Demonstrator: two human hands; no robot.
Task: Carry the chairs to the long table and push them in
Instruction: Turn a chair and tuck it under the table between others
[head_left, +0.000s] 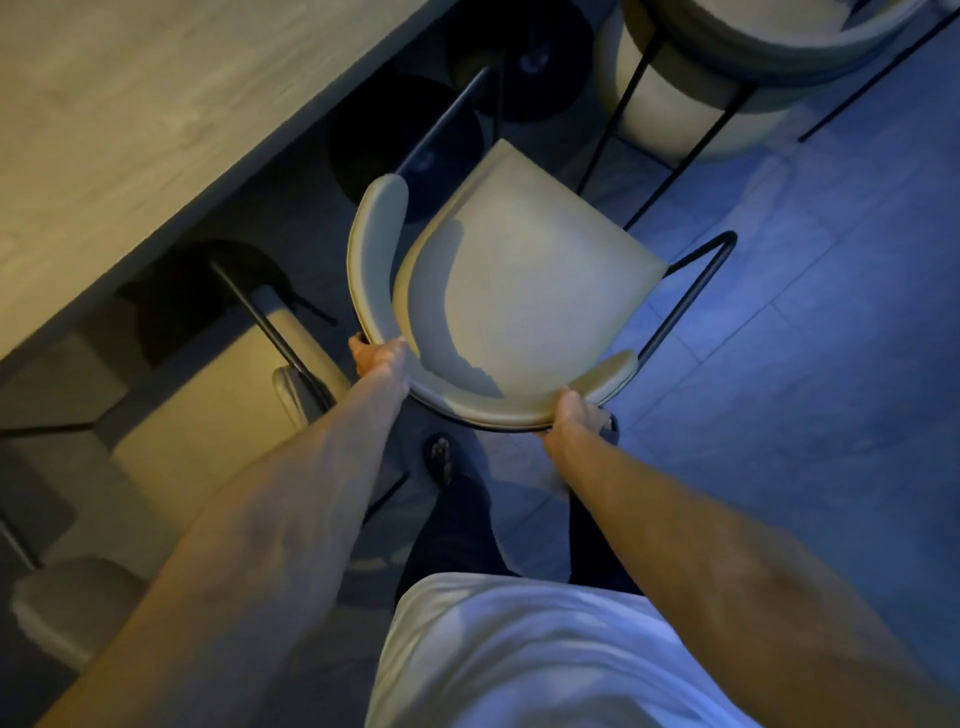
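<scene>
Left hand (376, 356): closed on the curved backrest of the chair (519, 291), left end. Right hand (574, 415): closed on the same backrest, right end. Chair: beige seat, black frame, held just short of the long table (130, 130), seat facing it, not yet under the edge. Second chair (291, 338), near left: partly tucked beneath the table, as far as the dim light allowed. Third chair (727, 78), far right: standing clear of the table, apparently still to be pushed in.
</scene>
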